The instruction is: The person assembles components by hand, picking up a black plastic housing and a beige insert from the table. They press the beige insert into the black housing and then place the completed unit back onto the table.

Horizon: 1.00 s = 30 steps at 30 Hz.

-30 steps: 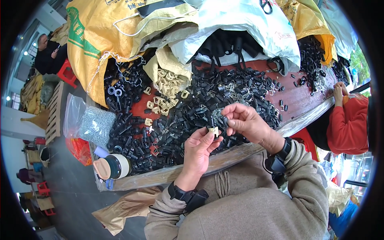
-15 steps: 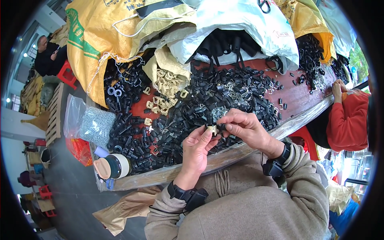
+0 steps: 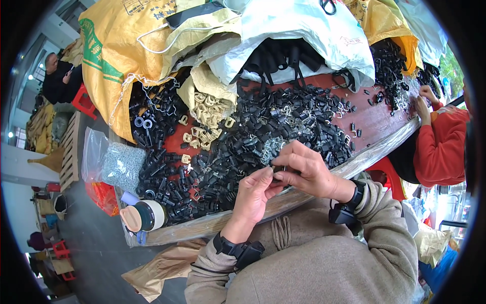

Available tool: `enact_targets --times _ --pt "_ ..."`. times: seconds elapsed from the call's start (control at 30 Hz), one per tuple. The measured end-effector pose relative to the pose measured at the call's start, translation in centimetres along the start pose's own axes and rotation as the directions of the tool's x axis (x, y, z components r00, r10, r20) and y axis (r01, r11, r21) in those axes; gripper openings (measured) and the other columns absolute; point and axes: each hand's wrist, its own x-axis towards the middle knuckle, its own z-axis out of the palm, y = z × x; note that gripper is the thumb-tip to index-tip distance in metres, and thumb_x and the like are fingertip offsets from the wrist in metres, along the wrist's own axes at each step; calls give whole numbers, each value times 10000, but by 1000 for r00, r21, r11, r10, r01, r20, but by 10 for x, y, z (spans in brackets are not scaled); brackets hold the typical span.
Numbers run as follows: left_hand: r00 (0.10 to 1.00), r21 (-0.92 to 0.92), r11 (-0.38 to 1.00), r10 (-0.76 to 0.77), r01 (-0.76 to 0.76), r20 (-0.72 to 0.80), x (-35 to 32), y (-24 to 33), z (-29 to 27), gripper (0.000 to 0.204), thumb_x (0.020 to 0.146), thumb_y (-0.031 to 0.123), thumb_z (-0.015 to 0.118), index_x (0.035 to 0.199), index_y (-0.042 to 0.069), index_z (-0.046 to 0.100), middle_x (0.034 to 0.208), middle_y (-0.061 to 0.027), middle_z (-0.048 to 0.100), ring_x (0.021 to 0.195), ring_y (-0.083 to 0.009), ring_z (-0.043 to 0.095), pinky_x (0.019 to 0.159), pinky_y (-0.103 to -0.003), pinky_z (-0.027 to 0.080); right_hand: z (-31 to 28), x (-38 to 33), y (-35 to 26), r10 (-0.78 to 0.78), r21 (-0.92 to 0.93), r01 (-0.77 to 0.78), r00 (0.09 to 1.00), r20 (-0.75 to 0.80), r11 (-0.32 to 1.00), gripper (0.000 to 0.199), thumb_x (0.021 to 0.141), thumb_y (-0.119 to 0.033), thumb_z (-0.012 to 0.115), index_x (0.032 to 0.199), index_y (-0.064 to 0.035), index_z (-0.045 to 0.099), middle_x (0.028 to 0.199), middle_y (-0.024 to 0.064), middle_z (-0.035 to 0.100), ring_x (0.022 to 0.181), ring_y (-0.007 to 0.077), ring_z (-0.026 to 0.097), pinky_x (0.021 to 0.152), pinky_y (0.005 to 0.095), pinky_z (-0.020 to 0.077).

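Note:
My left hand (image 3: 253,196) and my right hand (image 3: 310,173) meet fingertip to fingertip above the near edge of the table. Both are closed in a pinch around something small and dark, mostly covered by the fingers, so I cannot make out its kind. Just beyond them spreads a heap of small black plastic parts (image 3: 298,121), with silvery wire pieces (image 3: 273,148) mixed in. Cream-coloured plastic clips (image 3: 208,112) spill from a beige bag left of the heap. Longer black fittings (image 3: 157,169) lie farther left.
A clear bag of small metal pieces (image 3: 123,164) and a lidded jar (image 3: 150,215) stand at the left table edge. Yellow (image 3: 121,45) and white sacks (image 3: 309,30) line the back. A co-worker in a red sleeve (image 3: 441,147) sits at the right; another person (image 3: 63,78) is far left.
My hands have drawn closer together, and the black part with a cream clip seen in my left fingers is now covered. The co-worker's hands at the right have moved apart.

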Motion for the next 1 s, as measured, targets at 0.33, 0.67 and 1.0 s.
enact_targets --times 0.33,0.67,1.0 --pt "983 42 998 -61 54 171 1 11 -3 250 841 224 497 924 -5 552 797 -71 595 666 -130 591 581 -204 486 -17 1 15 -177 -191 177 984 16 966 236 663 -73 644 880 -28 564 777 87 500 672 225 523 577 305 442" --pt "994 90 996 17 -27 111 2 10 -3 245 829 187 518 973 -12 516 832 -117 597 654 -147 591 552 -205 477 -116 61 206 105 -817 -236 971 -214 526 411 696 -248 592 1022 -19 490 973 181 491 945 347 454 808 415 356" --pt "1000 136 991 -9 6 16 6 5 -8 231 833 167 504 1003 10 500 892 -146 589 717 -162 596 613 -221 495 -101 75 224 96 -777 -395 911 -402 490 454 664 -318 620 967 3 515 931 206 530 918 345 490 798 403 377"
